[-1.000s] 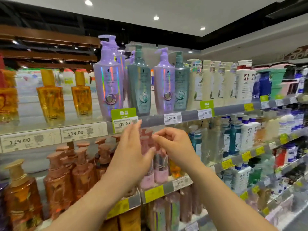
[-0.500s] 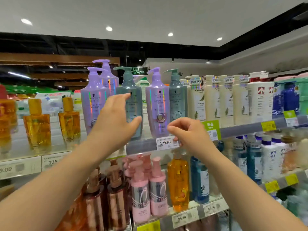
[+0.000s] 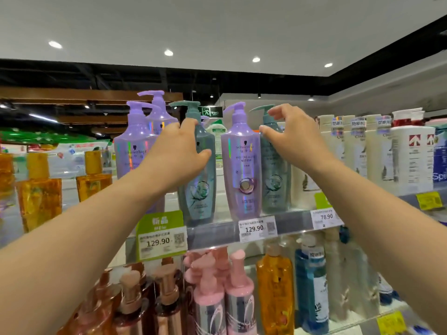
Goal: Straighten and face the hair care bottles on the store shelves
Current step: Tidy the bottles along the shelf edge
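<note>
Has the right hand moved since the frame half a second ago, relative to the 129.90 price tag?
Yes. The right hand has risen from level with the 129.90 price tag to the neck of the right teal bottle, above the tag.
</note>
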Demonstrator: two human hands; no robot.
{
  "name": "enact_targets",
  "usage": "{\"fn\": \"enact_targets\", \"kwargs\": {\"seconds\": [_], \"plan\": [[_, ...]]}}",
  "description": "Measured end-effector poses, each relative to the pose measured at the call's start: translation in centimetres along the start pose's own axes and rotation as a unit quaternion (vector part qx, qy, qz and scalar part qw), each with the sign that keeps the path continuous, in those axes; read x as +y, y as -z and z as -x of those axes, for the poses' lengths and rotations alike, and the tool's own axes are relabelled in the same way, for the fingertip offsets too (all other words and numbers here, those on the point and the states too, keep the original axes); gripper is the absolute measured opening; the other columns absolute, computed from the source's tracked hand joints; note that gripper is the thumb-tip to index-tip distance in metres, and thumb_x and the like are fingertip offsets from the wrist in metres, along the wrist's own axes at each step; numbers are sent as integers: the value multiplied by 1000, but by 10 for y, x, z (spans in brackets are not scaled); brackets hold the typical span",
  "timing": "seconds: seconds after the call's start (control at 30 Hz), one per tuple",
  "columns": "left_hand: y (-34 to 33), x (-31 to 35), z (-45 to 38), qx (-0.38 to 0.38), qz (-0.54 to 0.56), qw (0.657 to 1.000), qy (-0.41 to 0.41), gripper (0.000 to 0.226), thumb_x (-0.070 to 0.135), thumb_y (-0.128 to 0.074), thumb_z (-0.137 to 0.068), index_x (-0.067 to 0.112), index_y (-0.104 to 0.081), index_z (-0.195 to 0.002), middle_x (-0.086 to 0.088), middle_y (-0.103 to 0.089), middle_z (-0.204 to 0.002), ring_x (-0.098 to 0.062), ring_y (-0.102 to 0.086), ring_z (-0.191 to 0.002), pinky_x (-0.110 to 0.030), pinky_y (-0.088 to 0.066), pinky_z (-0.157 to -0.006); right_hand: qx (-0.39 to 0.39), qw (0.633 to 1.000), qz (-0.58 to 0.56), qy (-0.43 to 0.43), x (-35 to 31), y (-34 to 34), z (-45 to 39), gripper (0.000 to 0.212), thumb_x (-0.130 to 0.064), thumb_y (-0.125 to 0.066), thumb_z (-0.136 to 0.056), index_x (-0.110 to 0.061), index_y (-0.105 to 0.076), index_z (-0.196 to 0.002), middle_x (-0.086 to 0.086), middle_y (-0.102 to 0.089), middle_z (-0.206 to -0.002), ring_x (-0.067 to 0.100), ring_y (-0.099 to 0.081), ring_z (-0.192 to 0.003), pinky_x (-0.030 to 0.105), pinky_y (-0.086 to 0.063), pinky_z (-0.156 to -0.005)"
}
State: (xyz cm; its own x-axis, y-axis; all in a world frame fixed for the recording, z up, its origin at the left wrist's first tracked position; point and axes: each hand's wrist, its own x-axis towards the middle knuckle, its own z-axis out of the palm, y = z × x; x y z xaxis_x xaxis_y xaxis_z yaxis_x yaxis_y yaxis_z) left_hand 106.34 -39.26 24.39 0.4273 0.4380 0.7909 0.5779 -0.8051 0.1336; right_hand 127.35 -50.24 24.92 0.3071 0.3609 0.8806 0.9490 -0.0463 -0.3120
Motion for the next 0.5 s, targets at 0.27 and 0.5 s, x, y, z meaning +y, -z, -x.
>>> {"fn": "enact_targets", "kwargs": {"seconds": [0.27, 0.5], "plan": [[-4, 5, -16, -44, -18, 999, 14, 70, 47, -58, -92, 25, -26, -150, -22, -46, -133, -34, -43, -125, -36, -38, -89, -171, 984, 6, -41, -28, -18, -29, 87, -66, -67, -80, -7, -44, -140, 11, -71, -107, 22, -69, -76, 36, -59, -66], [4, 0, -26, -64, -8, 998, 0, 56, 39, -71, -83, 35, -50, -135, -9, -59, -125, -24, -50, -118, -33, -45, -86, -190, 982, -8, -6, -23, -16, -31, 65, -62, -80, -69, -3, -69, -95, 12, -74, -79, 19, -63, -51, 30, -53, -53]]}}
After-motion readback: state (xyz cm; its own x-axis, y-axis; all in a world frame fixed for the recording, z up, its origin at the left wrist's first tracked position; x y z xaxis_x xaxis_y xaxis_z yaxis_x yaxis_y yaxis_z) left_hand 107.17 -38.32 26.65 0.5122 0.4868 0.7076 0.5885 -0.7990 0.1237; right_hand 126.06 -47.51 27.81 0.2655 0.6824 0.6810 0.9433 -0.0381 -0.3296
